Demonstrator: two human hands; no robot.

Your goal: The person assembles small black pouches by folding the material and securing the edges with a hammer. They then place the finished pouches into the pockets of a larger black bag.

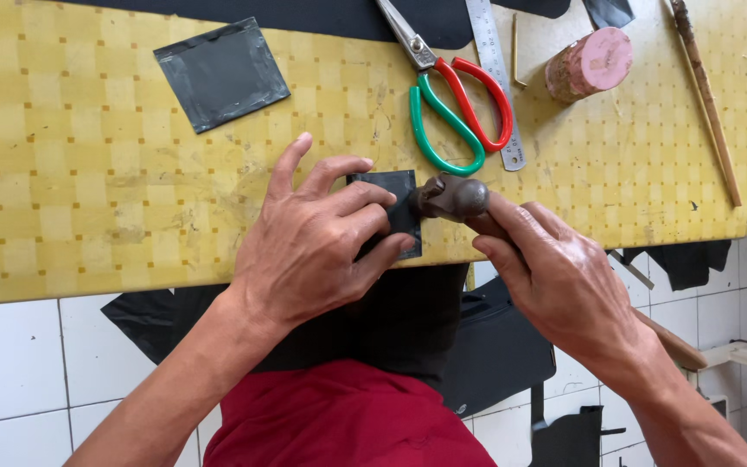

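Small patch: a small dark square patch (393,210) lay flat at the near edge of the table (88,190), about midway along that edge, with its lower part reaching the edge itself.
Left hand: the left hand (317,238) pressed down on the patch, fingers spread over its left half and the thumb along its lower side; it pinned the patch flat rather than closing around it.
Hammer: the rounded metal head of a hammer (453,196) touched the right side of the patch, and its wooden handle ran back past the near edge toward the lower right.
Right hand: the right hand (555,277) was clenched around the hammer just behind the head, index finger stretched along the top.
Larger patch: a larger dark square patch (220,73) lay well apart, toward the far left of the table, turned at a slight angle.
Scissors: scissors (451,95) with one red and one green handle loop lay beyond the hammer head, blades pointing to the far edge.
Ruler: a metal ruler (496,78) lay just beside the scissors, partly under the red loop.
Roll: a pink roll (590,62) lay on its side near the far right corner.
Stick: a thin wooden stick (707,99) ran along the right edge.
Dark sheet: a dark sheet (347,17) covered part of the far edge.
Table: its top was yellow with a checked pattern, worn and scuffed.
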